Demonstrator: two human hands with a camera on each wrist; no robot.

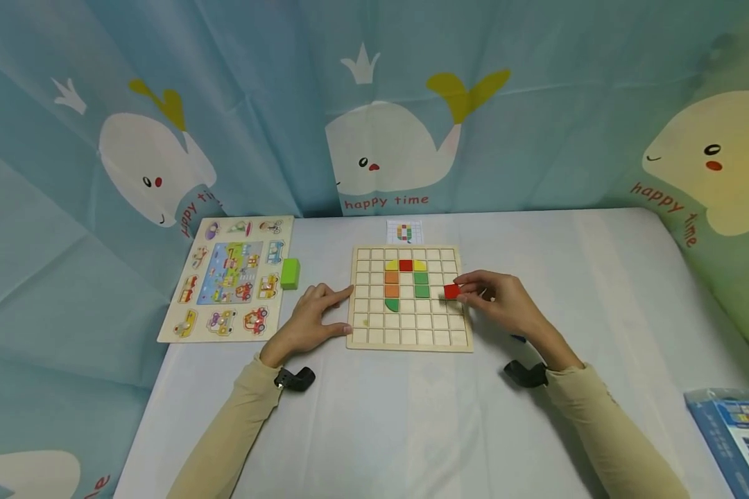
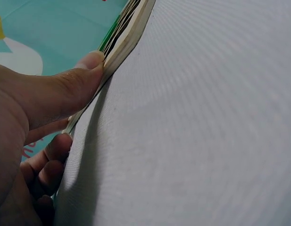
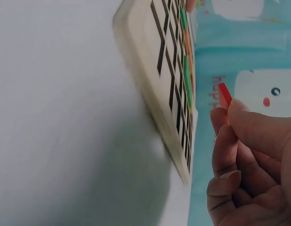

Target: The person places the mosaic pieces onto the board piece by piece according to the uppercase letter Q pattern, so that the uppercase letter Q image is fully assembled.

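A wooden grid board (image 1: 374, 339) lies on the table. On it sit a red square (image 1: 406, 265), two yellow corner pieces (image 1: 419, 265), two orange squares (image 1: 391, 277), two green squares (image 1: 422, 291) and a green rounded piece (image 1: 392, 305). My left hand (image 1: 308, 320) touches the board's left edge with thumb and index finger spread apart; in the left wrist view the thumb (image 2: 65, 92) presses against that edge. Between thumb and fingertips, my right hand (image 1: 502, 301) pinches a red square tile (image 1: 451, 291), held over the board's right side.
A small pattern card (image 1: 404, 232) lies behind the board. To the left are a picture puzzle board (image 1: 274, 333) and a green block (image 1: 290, 274). Part of a dark blue piece (image 1: 519, 338) shows below the right hand. A blue package (image 1: 718, 430) lies at the right front.
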